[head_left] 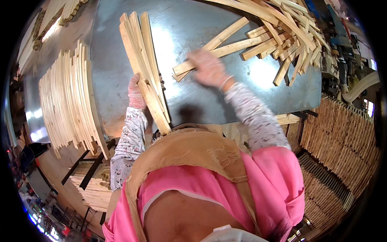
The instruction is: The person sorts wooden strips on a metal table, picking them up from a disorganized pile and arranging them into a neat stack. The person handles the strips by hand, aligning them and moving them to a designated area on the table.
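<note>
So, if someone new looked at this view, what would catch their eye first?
Probably the jumbled heap of wooden strips at the upper right of the shiny metal tabletop, against the neat row of strips at its left. Near the middle, the left hand grips a few upright-pointing strips, while the blurred right hand is at the near ends of loose ones.

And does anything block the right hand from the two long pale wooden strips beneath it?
Nothing visible does: the right hand is at the near ends of the long pale wooden strips; blur hides whether it grips them.
</note>
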Motion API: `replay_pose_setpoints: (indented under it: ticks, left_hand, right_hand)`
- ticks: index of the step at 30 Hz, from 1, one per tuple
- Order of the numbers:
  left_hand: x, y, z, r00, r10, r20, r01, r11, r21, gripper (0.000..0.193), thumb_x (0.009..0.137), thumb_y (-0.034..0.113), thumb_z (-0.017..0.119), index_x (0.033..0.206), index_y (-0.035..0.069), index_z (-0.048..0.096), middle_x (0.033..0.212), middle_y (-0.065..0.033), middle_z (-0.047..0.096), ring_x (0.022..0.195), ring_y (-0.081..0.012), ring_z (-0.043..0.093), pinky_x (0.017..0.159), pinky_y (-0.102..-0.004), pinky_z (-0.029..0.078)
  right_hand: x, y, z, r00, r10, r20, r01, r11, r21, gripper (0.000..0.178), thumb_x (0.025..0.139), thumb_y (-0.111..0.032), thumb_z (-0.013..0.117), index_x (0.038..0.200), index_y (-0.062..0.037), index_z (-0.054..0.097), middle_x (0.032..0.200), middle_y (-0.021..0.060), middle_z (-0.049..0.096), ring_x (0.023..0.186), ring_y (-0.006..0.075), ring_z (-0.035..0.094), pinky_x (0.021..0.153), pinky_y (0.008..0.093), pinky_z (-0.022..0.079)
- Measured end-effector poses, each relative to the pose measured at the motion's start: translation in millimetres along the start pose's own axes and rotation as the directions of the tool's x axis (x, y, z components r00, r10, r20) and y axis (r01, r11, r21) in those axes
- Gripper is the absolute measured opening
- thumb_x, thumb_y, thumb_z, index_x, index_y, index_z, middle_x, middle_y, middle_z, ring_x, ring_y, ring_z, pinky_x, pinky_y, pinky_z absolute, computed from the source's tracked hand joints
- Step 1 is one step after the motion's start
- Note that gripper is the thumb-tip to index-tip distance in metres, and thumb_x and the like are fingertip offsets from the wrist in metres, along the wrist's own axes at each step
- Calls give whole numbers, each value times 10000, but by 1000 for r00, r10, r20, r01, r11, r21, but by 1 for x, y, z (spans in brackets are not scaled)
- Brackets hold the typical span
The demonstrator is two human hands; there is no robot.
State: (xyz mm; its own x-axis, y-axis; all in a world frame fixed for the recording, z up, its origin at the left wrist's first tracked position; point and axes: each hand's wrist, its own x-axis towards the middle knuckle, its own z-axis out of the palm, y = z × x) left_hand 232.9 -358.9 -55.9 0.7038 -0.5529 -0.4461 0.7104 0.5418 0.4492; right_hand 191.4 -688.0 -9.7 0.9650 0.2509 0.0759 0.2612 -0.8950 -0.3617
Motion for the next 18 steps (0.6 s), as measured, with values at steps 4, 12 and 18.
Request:
replay_pose_setpoints:
  ticks: [4, 12, 18]
  left_hand:
    - [-29, 38, -7, 977, 48, -209, -12, 986, 166, 625, 1068, 472, 556, 1387, -65, 587, 968, -231, 776, 816, -342, 776, 764, -471, 680]
    - [-134, 62, -52, 617, 683, -390, 637, -144, 757, 879, 987, 406, 712, 1727, 195, 289, 1578, -259, 527, 1345, -465, 611, 1143, -577, 494]
    - [-180, 61, -96, 621, 774, -123, 781, -599, 175, 833, 1017, 423, 676, 1731, 211, 304, 1696, -223, 405, 1566, -356, 421, 1279, -501, 359]
  right_hand:
    - [-14, 135, -22, 961, 256, 102, -191, 885, -424, 565, 873, -162, 730, 1434, -144, 660, 1370, 96, 691, 1340, 313, 604, 1158, 496, 455]
    - [58, 119, -2, 982, -99, 163, 151, 926, -346, 545, 894, -228, 734, 1430, -181, 650, 1314, 132, 709, 1264, 342, 651, 1151, 471, 463]
    - [135, 23, -37, 881, 157, 446, -203, 978, 56, 743, 939, -342, 725, 1629, -213, 481, 1500, 191, 639, 1348, 366, 626, 1181, 460, 477]
